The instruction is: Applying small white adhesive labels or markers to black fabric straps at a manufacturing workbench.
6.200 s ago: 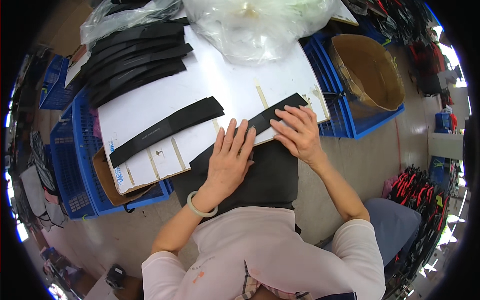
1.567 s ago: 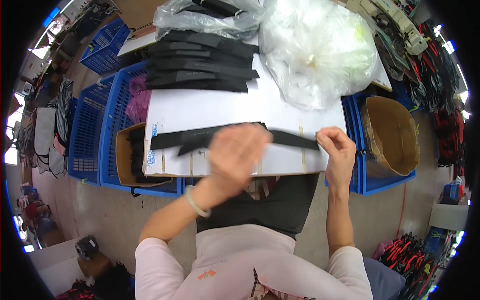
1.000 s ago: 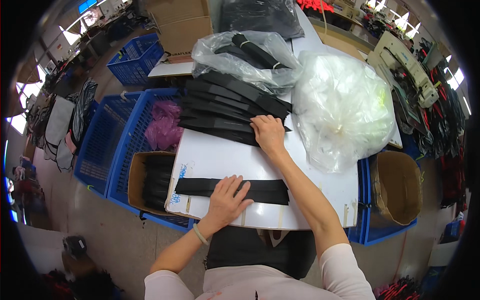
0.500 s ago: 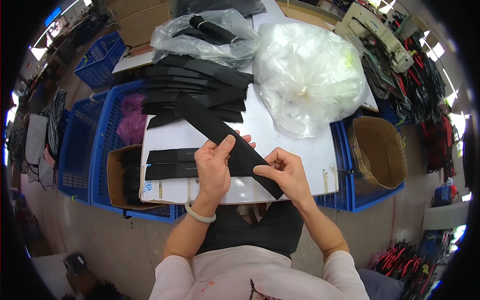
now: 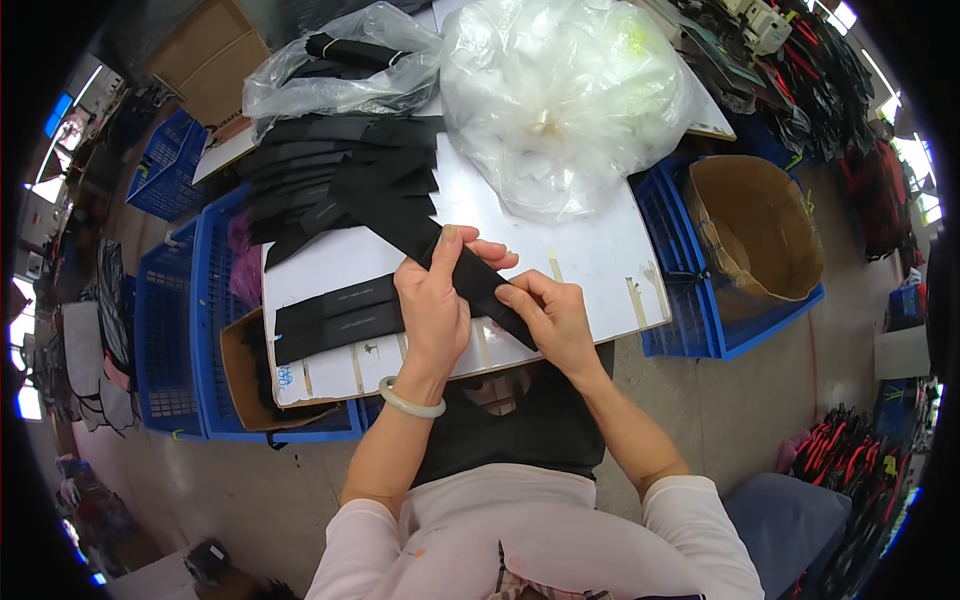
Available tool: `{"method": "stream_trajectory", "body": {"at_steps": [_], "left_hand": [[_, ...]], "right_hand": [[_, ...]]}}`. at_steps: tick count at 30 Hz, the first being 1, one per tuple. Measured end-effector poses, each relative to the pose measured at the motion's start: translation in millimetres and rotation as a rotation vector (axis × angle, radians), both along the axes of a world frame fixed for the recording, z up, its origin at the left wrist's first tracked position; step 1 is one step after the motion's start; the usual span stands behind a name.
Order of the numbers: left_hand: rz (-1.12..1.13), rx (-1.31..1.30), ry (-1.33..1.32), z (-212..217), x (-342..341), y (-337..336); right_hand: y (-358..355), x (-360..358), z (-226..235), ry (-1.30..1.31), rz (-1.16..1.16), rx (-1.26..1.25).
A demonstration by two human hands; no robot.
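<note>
Two black fabric strips (image 5: 340, 318) already lie flat side by side on the white tabletop (image 5: 590, 250), at about 9 o'clock from the hands. A fanned pile of black strips (image 5: 320, 165) waits at 11 o'clock, so most of the work looks still to be done. One more black strip (image 5: 440, 250) is in hand now, running from the pile down toward 4 o'clock.

The left hand (image 5: 432, 305) is raised over the tabletop's near edge, its thumb and fingers closed around the strip's middle. The right hand (image 5: 555, 320), just beside it at 3 o'clock, pinches the strip's lower end between thumb and forefinger, though whether it is folding or only smoothing the end is hard to tell. Both forearms come up from 6 o'clock, wrists bent inward toward each other.
</note>
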State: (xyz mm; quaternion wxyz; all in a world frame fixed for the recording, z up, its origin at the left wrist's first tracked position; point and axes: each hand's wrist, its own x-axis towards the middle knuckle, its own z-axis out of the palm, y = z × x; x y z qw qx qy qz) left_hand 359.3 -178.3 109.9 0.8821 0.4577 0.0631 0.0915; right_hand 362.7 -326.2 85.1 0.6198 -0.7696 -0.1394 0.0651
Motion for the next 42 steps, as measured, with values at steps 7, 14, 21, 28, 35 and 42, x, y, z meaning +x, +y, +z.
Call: {"method": "stream_trajectory", "body": {"at_steps": [7,14,21,28,35,42], "left_hand": [[-0.052,-0.211,0.068,-7.8,19.9,-0.3],[-0.109,-0.442,-0.014,6.1,26.3,-12.5],[0.108,-0.138,0.254,-13.3,23.0,-13.4],[0.118,-0.194,0.322,-13.1,23.4,6.6],[0.119,-0.246,0.352,-17.5,5.7,15.0],[-0.006,-0.159,0.137,-4.5,-2.2,12.3]], "right_hand": [[3.7,2.1,-6.9,-0.088,-0.101,0.136],[-1.3,2.6,8.9,-0.417,-0.178,-0.073],[5.1,-2.6,-5.8,-0.258,-0.103,-0.034],[-6.3,159.0,-30.0,-0.754,-0.402,-0.714],[-14.1,175.9,-51.4,-0.754,-0.305,-0.885],[-7.8,87.5,34.0,-0.399,-0.143,0.171]]}}
